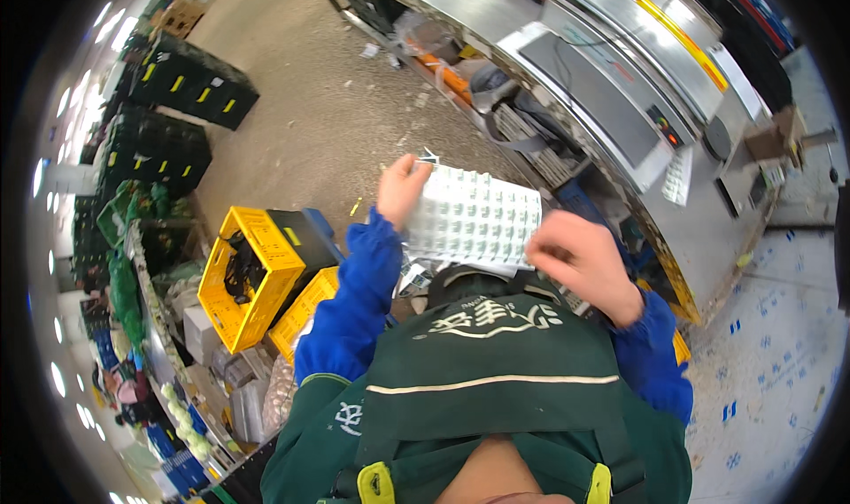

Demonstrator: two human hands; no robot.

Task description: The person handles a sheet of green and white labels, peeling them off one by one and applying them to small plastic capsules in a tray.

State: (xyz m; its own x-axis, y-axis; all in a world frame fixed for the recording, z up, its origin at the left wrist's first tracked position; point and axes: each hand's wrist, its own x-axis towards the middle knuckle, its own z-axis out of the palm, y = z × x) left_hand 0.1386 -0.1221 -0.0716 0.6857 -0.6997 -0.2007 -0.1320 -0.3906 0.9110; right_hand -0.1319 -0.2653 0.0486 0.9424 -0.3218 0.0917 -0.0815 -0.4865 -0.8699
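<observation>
A white sheet of small printed labels (475,215) is held in front of my apron, above the floor. The labels stand in rows, and some of their edges lift from the sheet. My left hand (402,189) pinches the sheet near its upper left corner, with the thumb along the edge. At the lower right corner my right hand (584,262) is curled with its fingertips on the sheet; it is slightly blurred. Both forearms wear blue sleeve covers. Below the sheet, part of a pile of printed scraps (415,277) shows between the left sleeve and the dark green apron (491,351).
To the right runs a metal workbench (710,258) bearing a wrapping machine (597,99) and a strip of labels (677,175). Its lower shelf holds bags and an orange object (445,76). Yellow crates (249,278) stand at left; dark green crates (192,82) are stacked farther off.
</observation>
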